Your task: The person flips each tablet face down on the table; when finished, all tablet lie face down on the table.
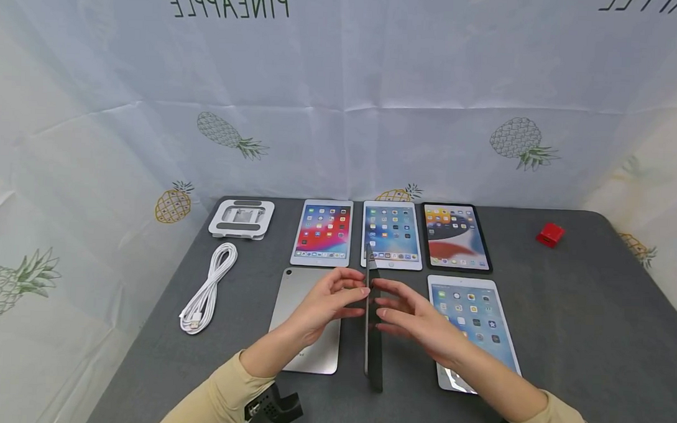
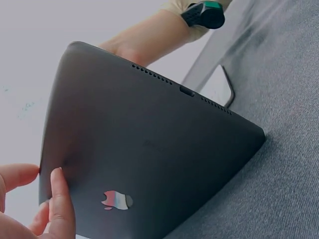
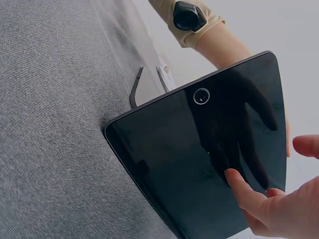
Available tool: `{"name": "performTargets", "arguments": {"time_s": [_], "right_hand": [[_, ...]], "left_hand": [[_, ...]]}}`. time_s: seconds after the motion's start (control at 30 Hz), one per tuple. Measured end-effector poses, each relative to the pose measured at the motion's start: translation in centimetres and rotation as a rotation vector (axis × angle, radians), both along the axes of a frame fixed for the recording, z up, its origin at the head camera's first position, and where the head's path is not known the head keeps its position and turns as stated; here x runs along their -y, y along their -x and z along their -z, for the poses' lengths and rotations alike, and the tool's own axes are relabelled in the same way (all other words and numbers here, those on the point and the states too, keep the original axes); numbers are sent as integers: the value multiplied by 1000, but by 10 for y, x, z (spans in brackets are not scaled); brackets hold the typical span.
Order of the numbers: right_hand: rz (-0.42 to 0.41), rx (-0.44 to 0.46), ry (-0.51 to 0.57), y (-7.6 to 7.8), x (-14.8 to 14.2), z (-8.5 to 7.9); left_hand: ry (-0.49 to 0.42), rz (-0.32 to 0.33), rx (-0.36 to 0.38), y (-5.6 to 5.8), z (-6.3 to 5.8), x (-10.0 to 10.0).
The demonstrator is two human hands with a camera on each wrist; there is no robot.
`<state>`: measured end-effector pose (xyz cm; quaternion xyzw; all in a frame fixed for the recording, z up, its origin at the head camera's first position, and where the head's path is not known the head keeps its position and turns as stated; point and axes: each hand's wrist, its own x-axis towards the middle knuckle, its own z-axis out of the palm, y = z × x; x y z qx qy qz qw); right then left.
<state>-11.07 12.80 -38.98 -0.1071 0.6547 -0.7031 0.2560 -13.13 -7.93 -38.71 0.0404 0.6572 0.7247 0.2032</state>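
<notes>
A dark grey tablet point(image 1: 375, 343) stands on its long edge between the two hands, its black screen turned right. My left hand point(image 1: 319, 307) pinches its upper edge; in the left wrist view the fingers point(image 2: 60, 204) lie against the back with the apple logo. On the other side, my right hand point(image 1: 419, 317) touches the screen with extended fingertips, and in the right wrist view its thumb is off the edge. Beneath the left hand lies a silver tablet point(image 1: 316, 357), back up. A white tablet point(image 1: 483, 316) with its screen lit lies under the right forearm.
Behind the hands, two white tablets point(image 1: 322, 233) point(image 1: 392, 234) and a black-framed one point(image 1: 457, 236) lie in a row, screens lit. At left are a folded stand point(image 1: 241, 219) and a coiled white cable point(image 1: 209, 291). A red object point(image 1: 550, 234) lies at right on the grey table point(image 1: 580, 332).
</notes>
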Motion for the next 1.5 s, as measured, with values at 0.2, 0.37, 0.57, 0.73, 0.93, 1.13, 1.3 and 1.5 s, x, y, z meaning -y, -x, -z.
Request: {"name": "performTargets", "arguments": {"time_s": [0.2,0.37,0.57,0.73,0.93,1.13,1.3,1.5], "right_hand": [[27,-34,-7,0,-4,-3],[60,-40,-14,-1,-10,-5],[82,-39,-48,-4,-21,-5],[67,-23,-52,-6,-33,-7],[60,3,-37,-8,-47,-7],[80,35,-75,-11,-58,-6],[97,38,-77,-12,-64,-5],[111,60,-67,-15,-69,-2]], "left_hand": [[-19,36,16,-1,2,-6],[-19,86,35,-4,5,-10],[32,190,42,-6,12,-11],[73,274,57,-6,18,-9],[106,267,97,-5,30,-9],[123,265,114,-7,40,-5],[109,275,131,-8,44,-4],[94,279,137,-9,45,-3]]}}
